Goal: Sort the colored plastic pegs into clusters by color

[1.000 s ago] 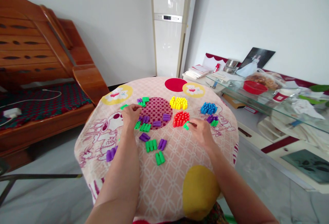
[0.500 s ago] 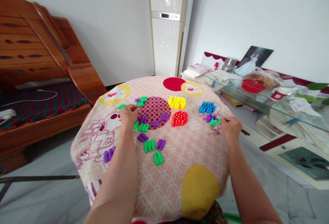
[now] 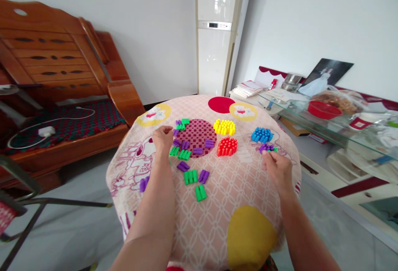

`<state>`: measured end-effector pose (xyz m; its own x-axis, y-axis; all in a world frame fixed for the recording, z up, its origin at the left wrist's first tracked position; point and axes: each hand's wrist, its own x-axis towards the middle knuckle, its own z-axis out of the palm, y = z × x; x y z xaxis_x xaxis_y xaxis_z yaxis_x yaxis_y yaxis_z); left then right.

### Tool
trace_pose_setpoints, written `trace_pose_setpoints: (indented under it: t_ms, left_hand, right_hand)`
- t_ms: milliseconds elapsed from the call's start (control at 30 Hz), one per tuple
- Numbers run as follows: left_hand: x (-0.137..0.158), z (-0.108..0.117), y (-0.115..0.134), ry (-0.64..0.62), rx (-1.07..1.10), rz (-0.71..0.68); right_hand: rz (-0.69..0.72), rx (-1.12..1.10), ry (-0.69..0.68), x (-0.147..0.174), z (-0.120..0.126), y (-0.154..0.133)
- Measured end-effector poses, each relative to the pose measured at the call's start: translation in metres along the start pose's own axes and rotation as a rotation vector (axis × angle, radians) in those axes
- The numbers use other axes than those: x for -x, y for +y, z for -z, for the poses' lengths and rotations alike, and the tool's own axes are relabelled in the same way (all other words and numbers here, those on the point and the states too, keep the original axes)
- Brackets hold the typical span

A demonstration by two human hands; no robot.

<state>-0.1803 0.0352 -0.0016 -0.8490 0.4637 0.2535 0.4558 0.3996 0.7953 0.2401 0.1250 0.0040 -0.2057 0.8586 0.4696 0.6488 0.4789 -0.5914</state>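
Observation:
My left hand point(image 3: 163, 138) is over the left part of the round table, fingers bent together with the tips beside a small purple piece point(image 3: 175, 132). Whatever lies between those fingers is hidden. At the right, my right hand point(image 3: 278, 168) is closed in a pinch just in front of a cluster of upright purple pegs point(image 3: 265, 148) with some green beside it; its fingertips hide anything held. Joined green pieces point(image 3: 190, 177) and purple pieces point(image 3: 204, 176) lie scattered near my left forearm. Another purple piece point(image 3: 144, 184) is partly behind that forearm.
Upright yellow pegs point(image 3: 224, 127), red pegs point(image 3: 226, 146) and blue pegs point(image 3: 261, 135) stand in tight groups on the patterned tablecloth point(image 3: 224, 196). A glass shelf point(image 3: 311, 117) with a red bowl point(image 3: 325, 109) is to the right. A wooden bench point(image 3: 62, 72) stands at left.
The view has swung left, so the table appears further right. My right hand has moved in closer to the purple and green cluster. A green piece left of my left hand no longer shows.

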Motion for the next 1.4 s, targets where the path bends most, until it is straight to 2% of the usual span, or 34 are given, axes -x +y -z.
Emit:
trace_pose_setpoints:
  t_ms: [67, 133, 233, 433, 600, 733, 933, 1033, 1133, 1267, 1400]
  left_hand:
    - [-0.005, 0.0, 0.003, 0.023, -0.022, -0.01]
    - [-0.011, -0.005, 0.008, 0.015, -0.051, -0.029]
    - [-0.023, -0.02, 0.017, -0.051, -0.117, -0.092]
    - [-0.055, -0.057, 0.034, -0.194, -0.267, -0.232]
    - [-0.057, -0.065, 0.039, -0.352, -0.428, -0.323]
    - [-0.032, -0.053, 0.036, -0.382, -0.443, -0.387]
    - [0.031, -0.02, 0.031, -0.495, -0.358, -0.524]
    - [0.06, -0.005, 0.039, -0.552, -0.293, -0.532]
    - [0.083, 0.006, 0.058, -0.562, -0.203, -0.572]
    - [0.112, 0.008, 0.086, -0.553, -0.006, -0.744]
    - [0.142, -0.004, 0.096, -0.557, 0.163, -0.904]
  right_hand:
    - [0.012, -0.113, -0.179, 0.015, -0.011, -0.014]
    - [0.018, -0.147, -0.266, 0.027, -0.022, -0.021]
    - [0.025, -0.132, -0.259, 0.036, -0.032, -0.022]
    - [0.036, -0.143, -0.233, 0.035, -0.037, -0.018]
    - [0.035, -0.126, -0.225, 0.035, -0.039, -0.019]
    - [0.03, -0.1, -0.213, 0.035, -0.04, -0.019]
    - [0.053, -0.103, -0.199, 0.036, -0.042, -0.016]
    - [0.049, -0.124, -0.201, 0.036, -0.041, -0.017]
    - [0.039, -0.168, -0.184, 0.036, -0.037, -0.023]
    - [0.018, -0.358, -0.212, 0.037, -0.032, -0.044]
    - [-0.071, -0.622, -0.296, 0.038, -0.035, -0.063]
